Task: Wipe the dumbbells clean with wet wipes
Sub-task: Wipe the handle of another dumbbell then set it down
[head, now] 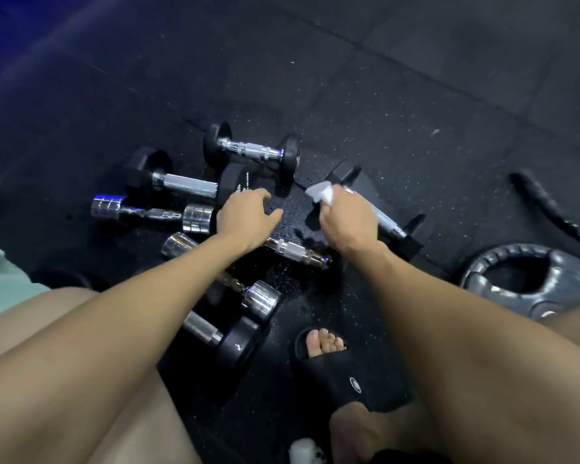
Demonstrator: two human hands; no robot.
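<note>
Several dumbbells lie on the dark rubber floor. My right hand (347, 219) is shut on a white wet wipe (322, 192) and rests over the handle of a black hex dumbbell (387, 222) on the right. My left hand (245, 219) hovers with fingers spread and empty, above a black dumbbell (185, 184) and a chrome dumbbell (151, 212). A small round black dumbbell (252, 150) lies further back. Another chrome dumbbell (295, 251) runs under my forearms, and a black one (228, 336) lies near my knee.
A grey weight plate (519, 279) lies at the right, with a thick black rope (549, 209) behind it. My foot in a black slide sandal (342, 366) is planted below the dumbbells. A white object (303, 450) sits at the bottom edge. The floor looks wet between my hands.
</note>
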